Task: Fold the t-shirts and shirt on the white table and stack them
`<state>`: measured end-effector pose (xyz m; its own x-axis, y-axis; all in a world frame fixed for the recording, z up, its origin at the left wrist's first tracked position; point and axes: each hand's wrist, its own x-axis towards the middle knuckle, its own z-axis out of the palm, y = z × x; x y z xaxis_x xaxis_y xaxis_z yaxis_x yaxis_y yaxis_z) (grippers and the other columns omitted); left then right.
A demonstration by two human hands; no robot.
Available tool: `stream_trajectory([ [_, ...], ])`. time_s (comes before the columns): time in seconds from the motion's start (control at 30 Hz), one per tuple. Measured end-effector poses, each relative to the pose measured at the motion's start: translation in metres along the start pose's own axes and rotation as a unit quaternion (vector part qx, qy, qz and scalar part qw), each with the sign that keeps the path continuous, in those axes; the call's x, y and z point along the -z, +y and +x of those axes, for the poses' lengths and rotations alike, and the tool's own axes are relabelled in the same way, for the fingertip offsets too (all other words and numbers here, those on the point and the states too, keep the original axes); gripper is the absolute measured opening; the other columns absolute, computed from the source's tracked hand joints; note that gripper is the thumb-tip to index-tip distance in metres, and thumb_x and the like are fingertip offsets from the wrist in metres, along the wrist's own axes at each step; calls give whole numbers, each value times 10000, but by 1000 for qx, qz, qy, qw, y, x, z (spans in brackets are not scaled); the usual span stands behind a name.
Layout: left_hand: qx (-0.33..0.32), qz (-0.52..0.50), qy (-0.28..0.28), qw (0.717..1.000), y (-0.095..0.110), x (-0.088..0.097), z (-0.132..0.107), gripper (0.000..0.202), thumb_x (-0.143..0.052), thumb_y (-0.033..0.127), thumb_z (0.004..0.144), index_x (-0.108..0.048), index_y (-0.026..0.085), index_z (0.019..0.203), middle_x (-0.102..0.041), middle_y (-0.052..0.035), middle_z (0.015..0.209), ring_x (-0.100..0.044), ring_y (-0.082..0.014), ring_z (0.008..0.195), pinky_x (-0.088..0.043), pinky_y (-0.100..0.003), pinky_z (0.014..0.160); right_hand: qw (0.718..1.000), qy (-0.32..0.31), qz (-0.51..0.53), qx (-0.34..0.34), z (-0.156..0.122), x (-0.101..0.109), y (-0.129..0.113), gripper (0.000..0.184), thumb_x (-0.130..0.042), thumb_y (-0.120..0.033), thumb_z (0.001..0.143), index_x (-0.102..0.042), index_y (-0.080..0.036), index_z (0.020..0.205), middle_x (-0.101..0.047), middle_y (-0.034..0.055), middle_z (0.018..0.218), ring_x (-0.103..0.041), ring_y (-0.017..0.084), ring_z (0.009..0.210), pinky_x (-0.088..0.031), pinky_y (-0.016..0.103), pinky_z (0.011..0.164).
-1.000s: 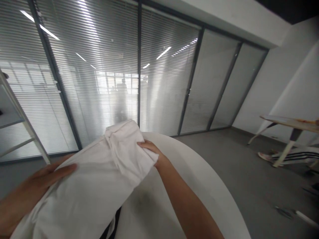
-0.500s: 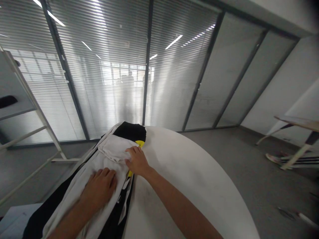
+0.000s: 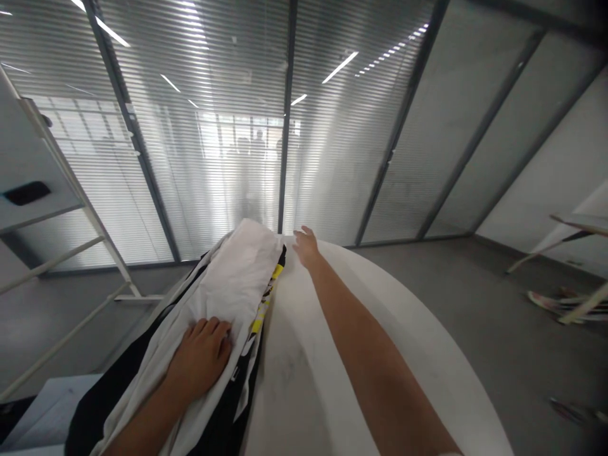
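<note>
The left hand (image 3: 199, 358) presses flat, its fingers (image 3: 211, 329) closed together and holding nothing, on a folded white cloth (image 3: 240, 272). The cloth lies on a black garment with yellow trim (image 3: 99, 373), atop a round white desk (image 3: 304, 392). The right hand (image 3: 306, 247) is just beside the garment, its fingers (image 3: 299, 233) spread wide and empty.

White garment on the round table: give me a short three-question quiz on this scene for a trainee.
1. True or false: the right hand is gripping the white garment.
2. Multiple choice: what lies under the white garment? A, a black garment; B, a metal tray; C, a cardboard box.
3. Short answer: which hand rests on the white garment?

Key: 1, false; 2, A; 3, the left hand.
</note>
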<state>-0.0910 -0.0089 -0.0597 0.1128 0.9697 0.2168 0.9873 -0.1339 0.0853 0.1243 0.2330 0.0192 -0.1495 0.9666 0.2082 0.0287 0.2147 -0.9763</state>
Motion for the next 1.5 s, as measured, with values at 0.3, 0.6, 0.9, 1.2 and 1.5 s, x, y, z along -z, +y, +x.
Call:
stream_trajectory([
  [0.3, -5, 8, -9, 1000, -2, 2, 3, 299, -396, 268, 905, -645, 194, 1055, -637, -89, 1026, -566, -247, 1002, -397, -398, 918, 987, -58, -141, -53, -106, 87, 56, 159, -650, -284, 704, -688, -196, 832, -688, 35, 842, -613, 199, 836, -465, 402, 859],
  [0.6, -162, -66, 2, 985, 75, -1, 20, 491, -342, 392, 974, -450, 213, 1418, -458, -128, 1435, -391, -268, 1342, -350, -445, 1086, 856, -134, -496, 63, -231, 130, 42, 619, -365, -545, 954, -408, -182, 1453, -409, 135, 1494, -326, 263, 1401, -253, 475, 1146],
  [0.9, -232, -127, -145, 953, 112, -43, 22, 611, -228, 592, 964, -238, 346, 1524, -135, -34, 1616, -100, -273, 1480, -127, -513, 1186, 795, -186, -573, 64, -268, 135, 70, 647, -337, -634, 934, -298, -335, 1507, -229, 47, 1585, -173, 302, 1462, -119, 567, 1167],
  [1.2, -220, -141, -173, 950, 109, -41, 25, 651, -210, 642, 943, -231, 350, 1525, -117, -35, 1616, -83, -253, 1481, -111, -496, 1191, 798, -194, -568, 52, -266, 138, 73, 642, -305, -659, 931, -248, -388, 1511, -182, -1, 1596, -135, 280, 1472, -90, 566, 1172],
  [1.5, -221, -149, -190, 945, 108, -36, 27, 668, -217, 657, 935, -240, 343, 1524, -118, -44, 1615, -75, -254, 1481, -100, -490, 1192, 795, -174, -575, 86, -265, 141, 81, 555, -297, -576, 971, -263, -410, 1500, -236, -18, 1583, -190, 248, 1463, -147, 531, 1170],
])
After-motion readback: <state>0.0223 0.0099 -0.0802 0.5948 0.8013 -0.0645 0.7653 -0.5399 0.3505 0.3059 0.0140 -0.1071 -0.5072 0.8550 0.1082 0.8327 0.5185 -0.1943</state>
